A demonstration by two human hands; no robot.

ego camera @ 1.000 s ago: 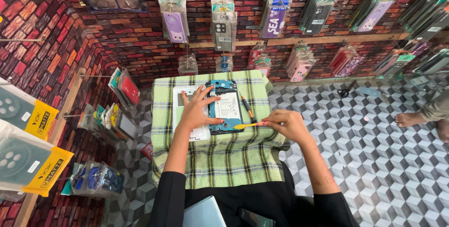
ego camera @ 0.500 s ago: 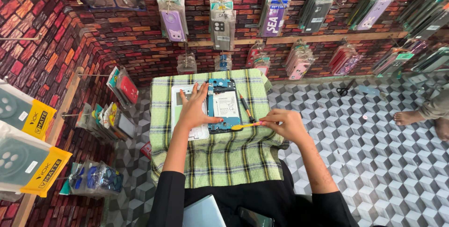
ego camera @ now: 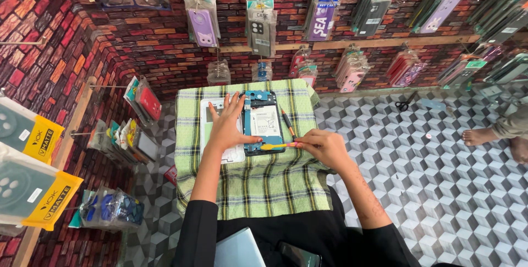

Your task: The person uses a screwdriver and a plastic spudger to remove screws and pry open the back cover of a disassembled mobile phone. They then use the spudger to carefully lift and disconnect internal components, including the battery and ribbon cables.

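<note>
An opened tablet (ego camera: pixel 264 121) with blue inner parts and a pale battery lies on a small table under a green plaid cloth (ego camera: pixel 258 184). My left hand (ego camera: pixel 228 124) rests flat on the tablet's left side, fingers spread, partly over a white back panel (ego camera: pixel 212 135). My right hand (ego camera: pixel 324 148) grips a yellow-handled screwdriver (ego camera: pixel 278 146), its tip at the tablet's lower edge. A second dark screwdriver (ego camera: pixel 288 122) lies on the cloth just right of the tablet.
Brick-pattern walls carry hanging phone cases (ego camera: pixel 261 25) on hooks, with more packs at the left (ego camera: pixel 140 99). Scissors (ego camera: pixel 406 103) lie on the cube-pattern floor. Another person's bare foot (ego camera: pixel 484 135) is at the right edge. A pale flat object (ego camera: pixel 236 250) rests on my lap.
</note>
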